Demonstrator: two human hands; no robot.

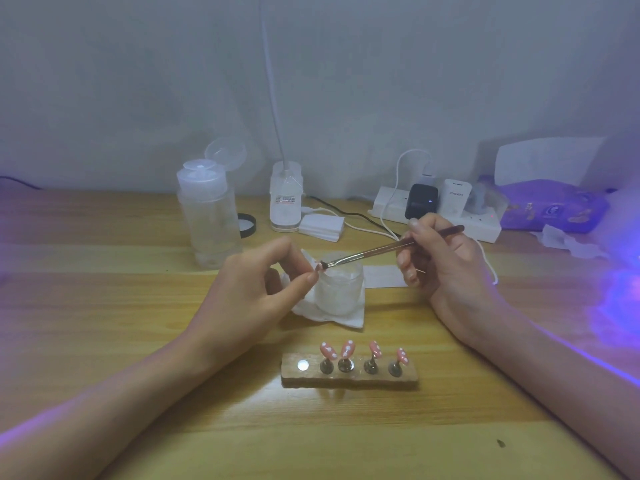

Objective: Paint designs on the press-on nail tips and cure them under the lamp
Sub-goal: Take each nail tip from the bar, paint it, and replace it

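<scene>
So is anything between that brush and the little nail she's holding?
Nothing visible. The brush in the right hand has its tip right at the nail tip pinched in the left hand, above the frosted jar.

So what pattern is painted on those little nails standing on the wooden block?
The nail tips on the wooden block are pink with white dots, clearest in the head view.

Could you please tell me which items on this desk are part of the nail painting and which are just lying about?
In use: brush in right hand; nail tip in left hand; wooden stand holding four dotted pink tips; small jar.

Lying about: power strip; black charger; purple tissue pack; black lid.
</scene>
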